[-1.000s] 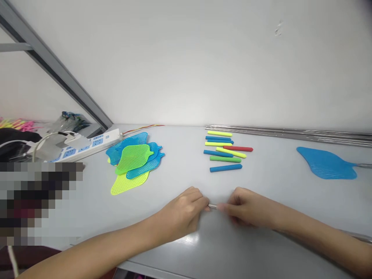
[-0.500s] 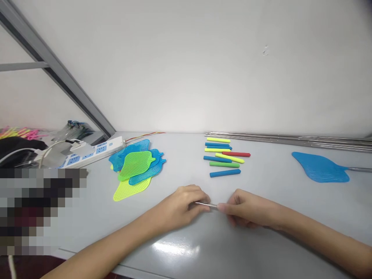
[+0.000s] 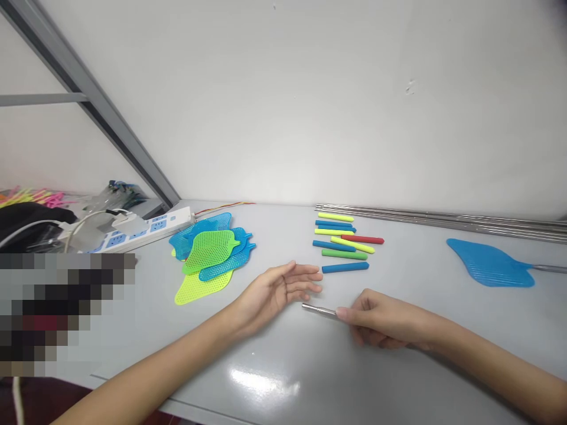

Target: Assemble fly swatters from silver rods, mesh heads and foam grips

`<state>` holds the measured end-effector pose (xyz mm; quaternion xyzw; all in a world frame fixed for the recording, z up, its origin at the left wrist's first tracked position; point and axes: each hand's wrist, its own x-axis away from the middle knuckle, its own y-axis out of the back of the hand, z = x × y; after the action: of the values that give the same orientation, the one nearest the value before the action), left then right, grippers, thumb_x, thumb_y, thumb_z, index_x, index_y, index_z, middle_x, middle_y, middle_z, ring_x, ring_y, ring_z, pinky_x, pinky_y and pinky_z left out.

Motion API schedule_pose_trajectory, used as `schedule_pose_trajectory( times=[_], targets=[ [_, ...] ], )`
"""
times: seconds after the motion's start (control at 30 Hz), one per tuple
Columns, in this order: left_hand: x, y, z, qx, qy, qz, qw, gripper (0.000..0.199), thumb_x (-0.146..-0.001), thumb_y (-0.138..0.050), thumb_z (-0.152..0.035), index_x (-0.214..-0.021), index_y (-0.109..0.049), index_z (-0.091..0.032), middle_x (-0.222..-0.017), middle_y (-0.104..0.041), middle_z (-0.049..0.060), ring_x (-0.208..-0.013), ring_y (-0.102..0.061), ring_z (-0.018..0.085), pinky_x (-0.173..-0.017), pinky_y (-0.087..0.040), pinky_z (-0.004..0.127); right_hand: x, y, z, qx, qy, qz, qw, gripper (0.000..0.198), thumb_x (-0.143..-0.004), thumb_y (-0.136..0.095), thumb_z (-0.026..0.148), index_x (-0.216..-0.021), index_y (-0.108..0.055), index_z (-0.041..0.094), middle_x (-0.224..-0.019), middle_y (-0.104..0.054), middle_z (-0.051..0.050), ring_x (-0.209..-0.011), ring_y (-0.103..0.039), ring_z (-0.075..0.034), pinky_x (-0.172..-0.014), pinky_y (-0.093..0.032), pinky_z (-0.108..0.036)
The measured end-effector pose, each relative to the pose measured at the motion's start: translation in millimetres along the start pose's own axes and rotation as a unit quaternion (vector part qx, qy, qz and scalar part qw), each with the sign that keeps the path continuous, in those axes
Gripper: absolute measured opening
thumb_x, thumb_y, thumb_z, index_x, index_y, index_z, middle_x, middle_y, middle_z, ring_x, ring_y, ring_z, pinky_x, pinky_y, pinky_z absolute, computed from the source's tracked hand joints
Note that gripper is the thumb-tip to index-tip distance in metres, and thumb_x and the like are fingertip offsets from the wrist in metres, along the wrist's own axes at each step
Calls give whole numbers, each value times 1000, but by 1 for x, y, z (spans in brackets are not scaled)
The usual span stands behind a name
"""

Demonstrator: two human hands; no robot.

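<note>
My right hand point(image 3: 378, 319) pinches a short silver metal rod point(image 3: 319, 309) between thumb and fingers; the rod's free end points left, and its rear part is hidden in the hand. Just past that free end is my left hand point(image 3: 279, 292), holding nothing, its fingers apart and the palm turned toward the rod. Beyond both hands lie several coloured plastic tubes with pointed ends, the nearest a blue tube point(image 3: 345, 267). To the left is a loose pile of perforated fly swatter heads, with a green swatter head point(image 3: 210, 251) on top and a yellow swatter head point(image 3: 204, 288) nearest me.
A blue fly swatter head point(image 3: 491, 264) on a metal rod lies at the right. Long thin metal rods point(image 3: 443, 221) run along the wall. A white power strip point(image 3: 170, 219) with cables stands at the back left, by a grey metal frame point(image 3: 113, 124).
My left hand has let go of the rod's end, opened and moved slightly away to the left. My right hand keeps hold of the rod, nearly in the same place.
</note>
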<state>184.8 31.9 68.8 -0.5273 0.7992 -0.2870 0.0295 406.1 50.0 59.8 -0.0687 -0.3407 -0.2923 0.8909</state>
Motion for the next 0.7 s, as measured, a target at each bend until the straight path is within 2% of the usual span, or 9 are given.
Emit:
schedule_pose_trajectory(
  times=[0.1, 0.23, 0.53, 0.7],
  targets=[
    [-3, 2, 0, 86, 58, -18, 994, 38, -89, -34, -28, -106, -59, -5, -116, -56, 15, -101, -55, 23, -87, -39, 30, 0, 1, 1, -7, -7, -2, 1000, 53, -71, -51, 62, -53, -55, 13, -39, -28, 8, -34, -21, -3, -31, -13, -16],
    [-4, 5, 0, 117, 96, -11, 989, 43, -89, -32, -30, -111, -56, -1, -118, -54, 17, -105, -53, 26, -94, -34, 33, 0, 4, 2, -7, -12, 11, 1000, 52, -71, -51, 62, -54, -55, 13, -39, -30, 7, -33, -21, -2, -30, -12, -16],
    [0, 3, 0, 119, 124, 9, 985, 54, -90, -30, -39, -115, -52, 3, -120, -52, 21, -104, -54, 25, -97, -32, 36, 0, 8, 0, -39, -3, 29, 999, 53, -72, -50, 62, -54, -54, 12, -40, -31, 7, -33, -22, -2, -30, -12, -16],
    [-1, 4, 1, 104, 113, 0, 988, 51, -89, -35, -38, -116, -51, 1, -124, -49, 20, -109, -49, 27, -97, -31, 35, 0, 8, 0, -48, 8, 31, 998, 53, -73, -49, 61, -54, -55, 12, -40, -31, 8, -33, -21, -2, -30, -13, -16]
  ],
)
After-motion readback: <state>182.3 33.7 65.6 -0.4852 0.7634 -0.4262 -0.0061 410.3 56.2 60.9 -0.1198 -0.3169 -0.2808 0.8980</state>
